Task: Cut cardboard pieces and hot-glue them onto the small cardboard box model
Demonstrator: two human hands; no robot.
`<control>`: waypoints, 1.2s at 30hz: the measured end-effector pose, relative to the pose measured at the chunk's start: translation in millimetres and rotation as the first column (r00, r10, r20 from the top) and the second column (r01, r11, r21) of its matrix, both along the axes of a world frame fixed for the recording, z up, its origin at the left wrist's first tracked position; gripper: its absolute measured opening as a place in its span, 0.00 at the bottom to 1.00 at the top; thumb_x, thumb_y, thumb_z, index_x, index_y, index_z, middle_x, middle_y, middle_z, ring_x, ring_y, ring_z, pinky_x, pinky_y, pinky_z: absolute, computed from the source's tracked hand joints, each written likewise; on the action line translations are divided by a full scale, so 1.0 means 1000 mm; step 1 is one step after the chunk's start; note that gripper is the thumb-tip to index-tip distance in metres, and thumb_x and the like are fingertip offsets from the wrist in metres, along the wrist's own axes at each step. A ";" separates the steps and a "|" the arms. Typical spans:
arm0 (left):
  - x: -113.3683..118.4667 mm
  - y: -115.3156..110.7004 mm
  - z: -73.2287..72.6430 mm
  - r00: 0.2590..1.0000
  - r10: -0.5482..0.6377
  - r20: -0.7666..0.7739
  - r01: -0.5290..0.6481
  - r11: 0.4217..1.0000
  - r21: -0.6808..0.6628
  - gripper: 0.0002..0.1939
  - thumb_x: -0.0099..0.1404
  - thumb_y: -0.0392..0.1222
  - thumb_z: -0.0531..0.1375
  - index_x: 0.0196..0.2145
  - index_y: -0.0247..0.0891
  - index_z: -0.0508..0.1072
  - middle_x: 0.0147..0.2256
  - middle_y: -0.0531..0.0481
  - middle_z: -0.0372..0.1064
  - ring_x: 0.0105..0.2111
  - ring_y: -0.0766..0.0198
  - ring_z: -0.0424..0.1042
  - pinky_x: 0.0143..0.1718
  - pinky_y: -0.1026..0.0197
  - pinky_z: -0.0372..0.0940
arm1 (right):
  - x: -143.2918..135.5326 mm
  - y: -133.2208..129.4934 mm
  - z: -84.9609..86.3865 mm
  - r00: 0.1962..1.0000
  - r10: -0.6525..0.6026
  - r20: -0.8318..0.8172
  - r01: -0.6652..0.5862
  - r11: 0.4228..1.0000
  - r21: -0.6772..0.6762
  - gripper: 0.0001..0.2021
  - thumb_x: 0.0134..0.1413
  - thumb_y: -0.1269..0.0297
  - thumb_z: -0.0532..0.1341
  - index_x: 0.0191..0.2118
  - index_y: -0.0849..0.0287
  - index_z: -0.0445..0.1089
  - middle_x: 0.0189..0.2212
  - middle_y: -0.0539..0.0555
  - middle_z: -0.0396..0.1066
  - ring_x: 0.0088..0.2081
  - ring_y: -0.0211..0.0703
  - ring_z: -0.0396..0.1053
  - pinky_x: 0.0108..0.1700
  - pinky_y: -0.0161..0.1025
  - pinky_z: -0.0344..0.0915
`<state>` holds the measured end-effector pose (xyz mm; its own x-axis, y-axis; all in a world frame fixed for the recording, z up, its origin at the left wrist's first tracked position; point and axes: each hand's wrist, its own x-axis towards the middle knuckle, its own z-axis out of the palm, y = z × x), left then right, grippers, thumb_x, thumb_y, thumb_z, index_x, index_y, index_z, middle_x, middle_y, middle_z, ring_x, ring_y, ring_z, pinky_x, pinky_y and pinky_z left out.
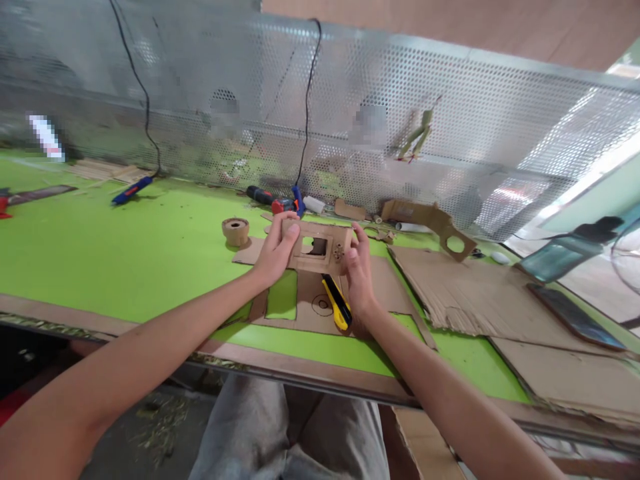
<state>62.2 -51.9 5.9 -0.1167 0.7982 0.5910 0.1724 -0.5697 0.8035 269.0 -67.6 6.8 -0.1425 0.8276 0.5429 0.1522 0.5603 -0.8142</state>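
Observation:
Between my two hands I hold up a small cardboard box [311, 264] with a framed rectangular opening and a cluster of small holes at its right. My left hand [277, 252] grips its left end, thumb on the front face. The right end is held by my right hand [359, 270], fingers behind the edge. Just below lies a yellow and black utility knife [338, 303] on a cut cardboard sheet [307, 319] with circles drawn on it. To the left stands a round cardboard piece [235, 231] with a hole in its top.
Behind are a cordless drill [275, 199] and a blue corded tool [133, 191] before a perforated metal screen [450, 113]. At right lie large cardboard sheets [465, 290], a phone [575, 315] and a clear bottle [555, 257]. A cardboard cutout [430, 223] stands further back on the green table [150, 247].

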 end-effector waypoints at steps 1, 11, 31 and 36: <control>0.000 0.000 0.000 1.000 -0.003 -0.001 0.003 1.000 -0.004 0.21 0.77 0.63 0.55 0.57 0.48 0.68 0.58 0.45 0.70 0.58 0.51 0.70 0.64 0.47 0.64 | -0.001 0.000 0.000 0.998 0.023 -0.060 -0.025 0.999 -0.033 0.38 0.70 0.36 0.55 0.77 0.43 0.46 0.73 0.61 0.60 0.68 0.59 0.67 0.66 0.58 0.70; -0.003 0.004 -0.002 1.000 0.025 0.006 -0.025 1.000 0.006 0.19 0.77 0.63 0.55 0.55 0.50 0.68 0.58 0.46 0.71 0.57 0.51 0.71 0.62 0.46 0.65 | 0.001 0.001 0.000 0.976 0.144 -0.164 -0.156 0.986 -0.063 0.40 0.65 0.39 0.65 0.75 0.41 0.50 0.74 0.60 0.59 0.67 0.60 0.68 0.65 0.59 0.71; -0.004 -0.001 0.005 0.991 0.086 -0.105 -0.071 0.988 0.138 0.18 0.79 0.61 0.54 0.56 0.48 0.67 0.57 0.44 0.70 0.59 0.51 0.70 0.65 0.46 0.64 | 0.002 0.002 0.008 0.978 0.110 -0.175 -0.126 0.989 -0.083 0.30 0.65 0.50 0.62 0.69 0.44 0.57 0.67 0.59 0.67 0.61 0.55 0.72 0.60 0.55 0.73; 0.001 -0.007 0.007 0.979 0.109 -0.174 -0.074 0.977 0.199 0.22 0.76 0.60 0.60 0.59 0.47 0.67 0.57 0.43 0.69 0.57 0.50 0.69 0.64 0.45 0.62 | 0.006 0.005 0.014 0.975 -0.207 -0.081 0.216 0.970 0.116 0.25 0.63 0.55 0.66 0.63 0.48 0.65 0.67 0.63 0.66 0.62 0.58 0.70 0.61 0.59 0.70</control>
